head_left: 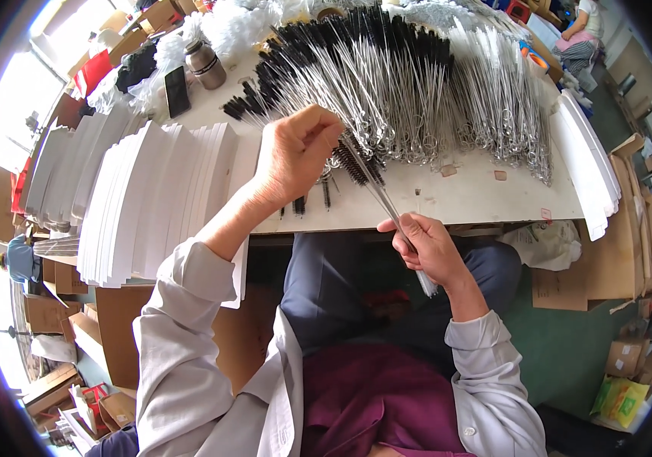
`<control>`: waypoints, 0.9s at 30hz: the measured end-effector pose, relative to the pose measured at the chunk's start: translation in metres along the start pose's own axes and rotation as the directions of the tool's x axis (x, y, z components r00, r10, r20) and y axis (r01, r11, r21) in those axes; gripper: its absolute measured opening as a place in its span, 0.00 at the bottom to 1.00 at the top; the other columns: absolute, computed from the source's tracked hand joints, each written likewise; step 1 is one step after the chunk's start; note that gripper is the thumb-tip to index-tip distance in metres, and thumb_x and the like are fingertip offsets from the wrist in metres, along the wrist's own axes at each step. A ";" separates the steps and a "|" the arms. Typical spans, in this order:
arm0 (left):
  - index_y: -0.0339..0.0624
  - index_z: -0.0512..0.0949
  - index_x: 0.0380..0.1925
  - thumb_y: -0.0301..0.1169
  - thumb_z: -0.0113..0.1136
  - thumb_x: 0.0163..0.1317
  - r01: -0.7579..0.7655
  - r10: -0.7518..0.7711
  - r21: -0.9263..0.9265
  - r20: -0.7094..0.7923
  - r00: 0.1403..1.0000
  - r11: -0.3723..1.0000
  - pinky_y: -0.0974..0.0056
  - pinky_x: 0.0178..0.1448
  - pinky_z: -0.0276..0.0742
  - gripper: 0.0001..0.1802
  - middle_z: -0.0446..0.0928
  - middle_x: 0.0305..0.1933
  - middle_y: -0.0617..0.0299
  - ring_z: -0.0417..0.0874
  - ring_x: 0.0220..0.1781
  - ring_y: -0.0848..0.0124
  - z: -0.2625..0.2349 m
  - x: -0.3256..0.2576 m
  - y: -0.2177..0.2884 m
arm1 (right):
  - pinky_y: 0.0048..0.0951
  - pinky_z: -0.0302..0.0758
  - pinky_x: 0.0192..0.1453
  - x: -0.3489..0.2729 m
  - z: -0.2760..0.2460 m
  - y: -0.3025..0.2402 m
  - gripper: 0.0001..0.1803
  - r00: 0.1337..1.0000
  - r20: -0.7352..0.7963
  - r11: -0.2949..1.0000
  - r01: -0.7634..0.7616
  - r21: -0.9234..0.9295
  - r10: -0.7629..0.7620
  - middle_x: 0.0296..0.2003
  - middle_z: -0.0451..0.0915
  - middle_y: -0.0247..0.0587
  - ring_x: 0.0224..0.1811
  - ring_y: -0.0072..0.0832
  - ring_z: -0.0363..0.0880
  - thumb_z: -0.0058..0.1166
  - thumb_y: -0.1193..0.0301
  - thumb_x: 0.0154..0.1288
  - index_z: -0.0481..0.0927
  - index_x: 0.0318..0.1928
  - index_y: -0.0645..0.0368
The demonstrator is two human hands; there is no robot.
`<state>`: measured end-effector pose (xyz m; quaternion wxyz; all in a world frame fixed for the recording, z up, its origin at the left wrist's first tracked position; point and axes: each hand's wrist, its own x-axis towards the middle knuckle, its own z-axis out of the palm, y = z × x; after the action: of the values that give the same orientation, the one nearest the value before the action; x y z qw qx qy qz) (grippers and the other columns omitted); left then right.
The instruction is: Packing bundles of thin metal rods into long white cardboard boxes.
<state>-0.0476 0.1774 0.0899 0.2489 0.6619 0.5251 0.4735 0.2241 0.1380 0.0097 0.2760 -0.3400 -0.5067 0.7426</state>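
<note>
My right hand [429, 247] is wrapped round a thin bundle of wire-handled brushes [384, 199], which slants across the table's front edge. Black bristles show at the bundle's upper part, and a pale end sticks out below my right fist. My left hand [295, 148] is closed at the bundle's upper end, its fingers pinched together; what lies between them is hidden. Behind both hands a large fanned pile of brushes [364, 84] covers the table, black bristles to the back and wire loops toward me. A few short black brushes [298, 206] lie below my left wrist.
Stacks of long white card strips [151, 202] stand at the left. Pale-tipped wire brushes [497, 99] lie on the right, beside more white strips [585, 164]. Farther back sit a phone [177, 92] and a metal flask [204, 65]. Cardboard boxes [592, 263] flank the table [509, 199].
</note>
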 end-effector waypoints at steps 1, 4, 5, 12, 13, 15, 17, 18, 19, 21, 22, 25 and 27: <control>0.36 0.82 0.39 0.25 0.63 0.70 -0.112 0.115 0.087 -0.032 0.993 0.990 0.69 0.36 0.81 0.03 0.83 0.28 0.61 0.84 0.30 0.79 0.003 -0.005 0.001 | 0.16 0.61 0.23 0.000 0.001 0.002 0.29 1.000 -0.016 0.999 -0.013 -0.031 0.013 0.23 0.69 0.23 0.20 0.10 0.60 0.46 0.48 0.84 0.83 0.54 0.64; 0.35 0.83 0.40 0.22 0.67 0.66 -0.361 0.383 0.299 -0.017 0.924 0.883 0.66 0.35 0.83 0.04 0.84 0.30 0.55 0.88 0.31 0.70 0.004 -0.015 -0.004 | 0.15 0.60 0.23 -0.001 0.004 0.007 0.30 0.998 -0.049 0.998 -0.028 -0.060 0.026 0.23 0.66 0.21 0.21 0.08 0.59 0.46 0.46 0.83 0.84 0.54 0.63; 0.36 0.83 0.40 0.21 0.67 0.65 -0.467 0.478 0.356 0.060 0.876 0.810 0.64 0.34 0.83 0.05 0.84 0.31 0.55 0.89 0.30 0.66 0.003 -0.020 -0.003 | 0.15 0.60 0.23 -0.001 0.004 0.009 0.30 0.998 -0.067 0.998 -0.025 -0.061 0.021 0.23 0.66 0.20 0.21 0.08 0.59 0.47 0.45 0.83 0.84 0.53 0.62; 0.35 0.82 0.46 0.19 0.70 0.54 -0.632 0.560 0.523 0.315 0.766 0.571 0.60 0.34 0.84 0.17 0.82 0.35 0.57 0.87 0.33 0.59 0.009 -0.052 -0.012 | 0.18 0.58 0.26 0.000 0.009 0.027 0.25 0.990 -0.116 0.982 0.064 -0.177 -0.085 0.23 0.65 0.20 0.23 0.10 0.59 0.51 0.50 0.83 0.87 0.48 0.62; 0.34 0.82 0.45 0.20 0.70 0.55 -0.623 0.553 0.492 0.302 0.777 0.608 0.59 0.34 0.84 0.16 0.82 0.35 0.56 0.87 0.33 0.59 0.009 -0.057 -0.012 | 0.20 0.58 0.27 0.002 0.008 0.031 0.24 0.981 -0.139 0.966 0.100 -0.237 -0.135 0.22 0.65 0.20 0.24 0.10 0.59 0.52 0.52 0.83 0.87 0.47 0.61; 0.35 0.83 0.44 0.22 0.70 0.58 -0.543 0.496 0.488 0.235 0.836 0.683 0.57 0.36 0.84 0.13 0.84 0.37 0.53 0.88 0.35 0.56 0.004 -0.070 -0.013 | 0.21 0.57 0.27 0.002 0.007 0.035 0.22 0.972 -0.156 0.949 0.127 -0.289 -0.178 0.22 0.64 0.20 0.24 0.11 0.59 0.53 0.54 0.83 0.88 0.46 0.61; 0.36 0.83 0.44 0.29 0.71 0.61 -0.259 0.210 0.631 0.153 0.966 0.731 0.55 0.42 0.85 0.13 0.85 0.40 0.49 0.88 0.38 0.51 -0.014 -0.078 -0.010 | 0.22 0.57 0.27 0.000 0.005 0.038 0.19 0.970 -0.167 0.956 0.127 -0.265 -0.175 0.22 0.64 0.19 0.24 0.11 0.58 0.54 0.57 0.83 0.89 0.45 0.60; 0.36 0.83 0.44 0.32 0.72 0.63 -0.138 0.105 0.701 0.090 0.990 0.700 0.54 0.44 0.84 0.14 0.86 0.40 0.48 0.88 0.39 0.49 -0.024 -0.079 -0.011 | 0.22 0.57 0.27 -0.001 0.006 0.039 0.19 0.974 -0.157 0.959 0.120 -0.255 -0.164 0.22 0.64 0.19 0.24 0.11 0.58 0.54 0.57 0.83 0.89 0.45 0.60; 0.35 0.82 0.44 0.36 0.71 0.64 -0.034 -0.007 0.762 0.051 0.999 0.647 0.53 0.45 0.84 0.16 0.85 0.40 0.46 0.88 0.41 0.48 -0.033 -0.082 -0.015 | 0.22 0.57 0.27 -0.002 0.006 0.039 0.19 0.967 -0.182 0.954 0.124 -0.274 -0.178 0.21 0.64 0.19 0.24 0.11 0.58 0.55 0.58 0.82 0.89 0.44 0.60; 0.31 0.81 0.42 0.48 0.70 0.66 0.126 -0.213 0.841 -0.013 0.977 0.527 0.47 0.46 0.83 0.26 0.85 0.38 0.40 0.87 0.43 0.42 -0.049 -0.089 -0.024 | 0.20 0.55 0.26 -0.004 0.006 0.037 0.18 0.959 -0.221 0.959 0.116 -0.260 -0.176 0.21 0.63 0.18 0.24 0.10 0.57 0.55 0.60 0.83 0.88 0.44 0.62; 0.31 0.81 0.42 0.48 0.70 0.66 0.136 -0.224 0.846 -0.020 0.974 0.515 0.47 0.46 0.83 0.26 0.85 0.38 0.40 0.87 0.43 0.42 -0.053 -0.095 -0.024 | 0.20 0.55 0.26 -0.003 0.007 0.038 0.18 0.963 -0.209 0.961 0.114 -0.250 -0.169 0.21 0.63 0.18 0.24 0.10 0.57 0.55 0.60 0.83 0.88 0.44 0.62; 0.28 0.80 0.39 0.54 0.74 0.61 0.352 -0.513 0.867 -0.135 0.848 0.353 0.45 0.46 0.83 0.33 0.84 0.32 0.37 0.88 0.39 0.39 -0.061 -0.116 -0.022 | 0.20 0.50 0.25 -0.002 0.010 0.041 0.19 0.966 -0.212 0.978 0.111 -0.179 -0.149 0.21 0.62 0.17 0.22 0.08 0.53 0.54 0.61 0.83 0.88 0.44 0.64; 0.29 0.79 0.37 0.54 0.74 0.60 0.354 -0.523 0.877 -0.145 0.840 0.325 0.46 0.45 0.84 0.32 0.84 0.31 0.39 0.88 0.38 0.41 -0.064 -0.126 -0.026 | 0.20 0.50 0.24 -0.001 0.012 0.041 0.19 0.968 -0.207 0.978 0.108 -0.177 -0.144 0.21 0.61 0.17 0.22 0.08 0.52 0.54 0.61 0.83 0.88 0.44 0.64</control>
<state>-0.1161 0.0576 0.0498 0.0328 0.5605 0.8274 -0.0083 0.2128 0.1171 -0.0256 0.3477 -0.4084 -0.5535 0.6372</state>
